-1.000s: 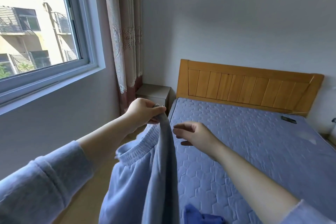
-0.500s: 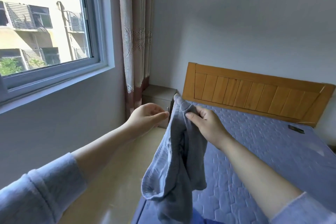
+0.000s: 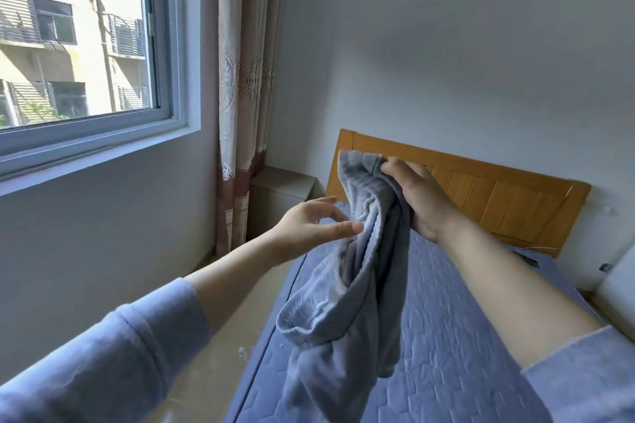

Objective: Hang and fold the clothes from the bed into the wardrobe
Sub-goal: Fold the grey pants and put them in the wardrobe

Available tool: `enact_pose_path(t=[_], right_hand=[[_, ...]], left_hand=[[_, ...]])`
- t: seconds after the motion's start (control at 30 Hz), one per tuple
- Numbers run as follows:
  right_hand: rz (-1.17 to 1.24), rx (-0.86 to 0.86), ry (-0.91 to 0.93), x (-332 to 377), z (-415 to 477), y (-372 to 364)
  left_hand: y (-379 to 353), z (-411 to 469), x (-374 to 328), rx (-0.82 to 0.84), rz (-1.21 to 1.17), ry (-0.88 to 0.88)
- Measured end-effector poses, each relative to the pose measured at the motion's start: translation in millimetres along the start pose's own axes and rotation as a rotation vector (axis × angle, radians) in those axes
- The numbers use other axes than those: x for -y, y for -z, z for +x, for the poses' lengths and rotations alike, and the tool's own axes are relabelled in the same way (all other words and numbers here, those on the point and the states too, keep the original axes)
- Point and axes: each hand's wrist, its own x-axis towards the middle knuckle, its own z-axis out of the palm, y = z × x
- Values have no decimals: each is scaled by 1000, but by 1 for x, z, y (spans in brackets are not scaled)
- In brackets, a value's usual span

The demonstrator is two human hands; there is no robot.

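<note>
Grey-blue textured cotton garment hangs in the air above the left edge of the bed, bunched lengthwise, its lower end drooping out of view at the bottom of the frame. A hemmed round opening gapes on its left side, partway down. Right hand grips the top of the garment, fingers curled over the upper edge, cloth gathered against the palm; this hand is raised in front of the bed's orange-brown slatted wooden headboard. Left hand is just left of the garment, over the bed's left edge, holding nothing: fingers spread and loosely extended, thumb tip touching the cloth below the right hand's grip. Both forearms are bare, with pale blue sleeves pushed up toward the elbows. Bed carries a blue quilted mattress cover with a hexagon stitch pattern. Small dark flat object lies on the bed near the headboard's right end; too small to identify. Grey-beige bedside cabinet stands just left of the headboard. Patterned red-and-cream curtain hangs left of that cabinet, and a white-framed window is set in the wall farther left of the bed. Beige floor runs along the bed's left side.
</note>
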Motion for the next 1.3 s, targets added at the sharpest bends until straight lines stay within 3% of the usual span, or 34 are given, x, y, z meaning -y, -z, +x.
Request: enact_pose_path(t=[0.13, 0.2, 0.3, 0.4, 0.6, 0.8, 0.97, 1.07, 1.23, 1.3], right_hand=[[-20, 90, -49, -5, -11, 4], [-43, 1, -13, -9, -13, 6], [-269, -163, 97, -13, -14, 13], [-425, -296, 178, -17, -14, 17], [-336, -516, 213, -19, -6, 12], [-219, -681, 251, -2, 6, 20], [-156, -738, 259, 3, 8, 38], [-210, -748, 244, -2, 6, 46], [-328, -787, 161, -27, -6, 74], [-284, -805, 110, -39, -10, 81]], left_hand=[[-10, 2, 1, 115, -23, 48], [-15, -2, 7, 145, -23, 52], [-17, -9, 12, 146, -85, 97], [-19, -17, 16, 177, 0, 21], [-36, -17, 30, 172, 348, -38], [-38, -4, 42, 60, 423, -60], [-38, -17, 65, 139, 616, 19], [-33, -19, 74, 73, 626, 35], [9, -18, 75, -211, 657, 7], [31, -19, 75, -193, 772, -2]])
